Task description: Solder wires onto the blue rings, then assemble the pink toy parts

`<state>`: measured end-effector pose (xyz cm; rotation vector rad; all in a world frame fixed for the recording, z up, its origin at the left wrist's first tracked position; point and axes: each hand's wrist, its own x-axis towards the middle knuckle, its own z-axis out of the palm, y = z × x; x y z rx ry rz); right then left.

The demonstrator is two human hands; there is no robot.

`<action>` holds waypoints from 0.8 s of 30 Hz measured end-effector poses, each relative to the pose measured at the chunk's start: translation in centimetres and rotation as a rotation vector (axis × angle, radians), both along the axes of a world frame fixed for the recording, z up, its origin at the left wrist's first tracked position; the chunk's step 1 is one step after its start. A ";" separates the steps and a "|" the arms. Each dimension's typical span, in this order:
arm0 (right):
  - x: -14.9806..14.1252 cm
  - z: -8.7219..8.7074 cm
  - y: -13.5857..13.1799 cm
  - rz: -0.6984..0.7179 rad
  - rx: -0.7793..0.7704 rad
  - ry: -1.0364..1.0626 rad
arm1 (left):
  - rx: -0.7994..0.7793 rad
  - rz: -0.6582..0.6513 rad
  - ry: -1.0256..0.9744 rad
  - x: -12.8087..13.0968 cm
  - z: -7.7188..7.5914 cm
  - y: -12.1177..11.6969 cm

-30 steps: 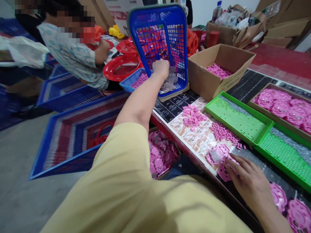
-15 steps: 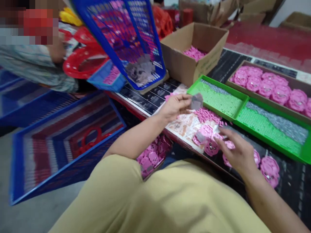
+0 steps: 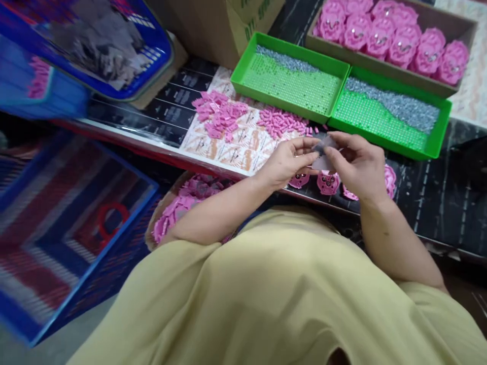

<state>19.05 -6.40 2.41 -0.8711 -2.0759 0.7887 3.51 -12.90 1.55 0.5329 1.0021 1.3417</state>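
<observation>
Between both hands is a small stack of thin, greyish translucent sheets (image 3: pixel 322 160). My left hand (image 3: pixel 291 161) pinches its left side, and my right hand (image 3: pixel 359 162) grips the right side with thumb and fingers. Just below the hands, a row of pink moulded plastic pieces (image 3: pixel 327 183) with small metal screws lies along the table's near edge, partly hidden by my right hand. Small pink pegs (image 3: pixel 283 121) are heaped beyond my left hand. Farther left lies a pile of flat pink parts (image 3: pixel 220 114).
Two green trays (image 3: pixel 291 104) of small metal screws stand beyond the hands. Behind them is a cardboard box (image 3: pixel 422 76) of pink pieces. A blue basket (image 3: pixel 169 56) holds more grey sheets. At lower left is a striped blue crate (image 3: pixel 87 299).
My right hand has come off the row of pink pieces and joined my left at the grey sheets. The view has turned down and to the right.
</observation>
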 end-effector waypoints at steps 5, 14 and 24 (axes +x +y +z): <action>1.8 0.2 -0.4 0.013 0.115 -0.060 | 0.042 -0.060 0.154 1.1 -0.5 -0.4; 7.0 4.7 -2.9 -0.091 -0.021 -0.252 | 0.130 -0.027 0.259 5.1 0.4 0.5; 11.5 2.7 -5.4 -0.184 -0.203 0.011 | -0.006 -0.149 0.236 4.3 1.0 -0.5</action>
